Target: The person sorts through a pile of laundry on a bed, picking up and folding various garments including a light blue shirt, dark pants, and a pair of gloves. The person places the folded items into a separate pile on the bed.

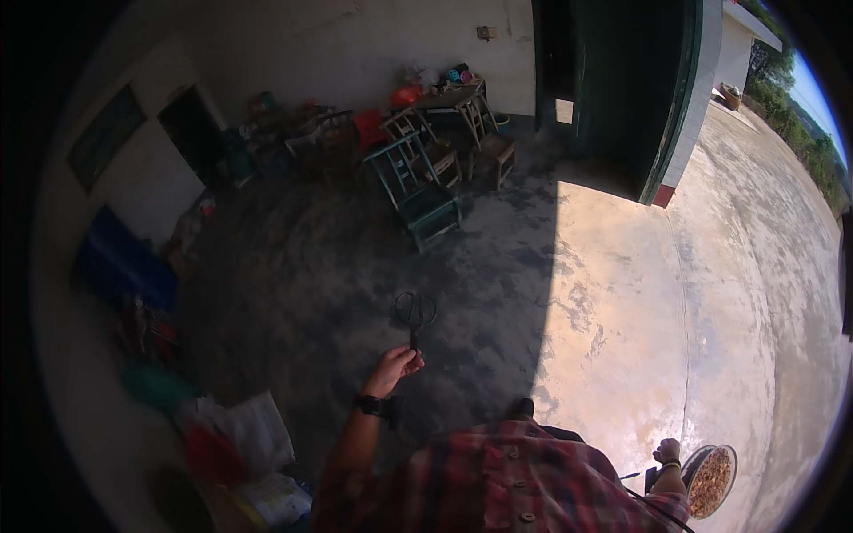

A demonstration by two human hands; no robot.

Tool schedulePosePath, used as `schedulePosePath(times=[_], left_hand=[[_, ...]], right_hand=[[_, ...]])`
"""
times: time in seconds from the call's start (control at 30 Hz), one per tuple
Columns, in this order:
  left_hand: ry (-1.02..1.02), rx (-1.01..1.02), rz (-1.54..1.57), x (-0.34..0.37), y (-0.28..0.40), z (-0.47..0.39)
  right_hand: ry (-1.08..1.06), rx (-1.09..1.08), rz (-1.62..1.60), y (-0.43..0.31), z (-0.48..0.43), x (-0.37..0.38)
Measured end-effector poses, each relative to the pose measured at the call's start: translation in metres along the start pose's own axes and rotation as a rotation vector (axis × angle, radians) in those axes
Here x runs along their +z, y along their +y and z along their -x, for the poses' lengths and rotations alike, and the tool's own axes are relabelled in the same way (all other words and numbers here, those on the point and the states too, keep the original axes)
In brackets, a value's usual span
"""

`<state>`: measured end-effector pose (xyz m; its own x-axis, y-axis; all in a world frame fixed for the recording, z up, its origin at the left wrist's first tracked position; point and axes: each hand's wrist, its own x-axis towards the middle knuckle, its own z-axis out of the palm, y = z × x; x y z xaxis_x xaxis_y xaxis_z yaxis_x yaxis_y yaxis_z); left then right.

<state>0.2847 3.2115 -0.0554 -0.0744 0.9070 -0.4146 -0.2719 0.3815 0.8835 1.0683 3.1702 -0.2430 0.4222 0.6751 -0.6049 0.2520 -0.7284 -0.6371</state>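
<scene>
My left hand (398, 368) grips a pair of dark scissors (414, 316) by the blade end. Their two looped handles stick out beyond my fingers, over the grey concrete floor. Low on the right, in the sunlight, my right hand (666, 452) is curled into a fist, and I see nothing held in it. Close to that forearm a round shallow tray (735, 470) carries many small reddish-brown pieces (710, 485), too small to name.
A green wooden chair (426, 203) stands ahead, with wooden stools (496, 154) and a cluttered table (453, 98) behind it. Blurred bags and papers (256, 426) lie at the left. Right of the green door (620, 100), sunlit concrete (620, 300) stretches outside.
</scene>
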Motion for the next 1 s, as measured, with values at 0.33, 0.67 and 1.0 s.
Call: schedulePosePath(times=[0.33,0.67,1.0], left_hand=[[0.057,-0.096,0.064,-0.01,0.103,-0.254],[0.179,-0.085,0.253,-0.078,0.176,-0.463],[0.164,-0.1,0.191,-0.119,0.307,-0.735]], right_hand=[[-0.046,-0.018,0.065,-0.259,-0.184,0.092],[-0.282,-0.685,0.33,-0.674,-0.265,0.276],[-0.221,-0.135,0.331,-0.721,-0.371,0.314]])
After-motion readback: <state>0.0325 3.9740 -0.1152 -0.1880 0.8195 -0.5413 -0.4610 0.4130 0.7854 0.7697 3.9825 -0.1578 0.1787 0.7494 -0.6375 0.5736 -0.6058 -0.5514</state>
